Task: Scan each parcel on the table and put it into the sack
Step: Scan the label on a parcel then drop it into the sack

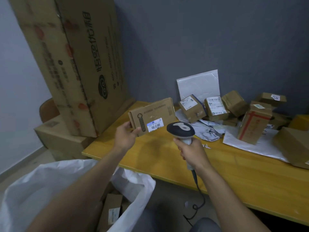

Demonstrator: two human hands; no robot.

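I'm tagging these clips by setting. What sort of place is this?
Likely a small parcel-sorting corner. Labelled parcels crowd a yellow table, the right hand grips a barcode scanner pointed at a box the left hand holds, and a white sack beside the table holds more boxes.

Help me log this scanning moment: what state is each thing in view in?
flat parcel, held above the table, barcode label facing the scanner.
scanner, raised, head pointed at the label.
left grip, holding the flat parcel's end.
right grip, wrapped round the scanner handle.
sack, open, boxes inside.
tall red-taped box, upright on the table.
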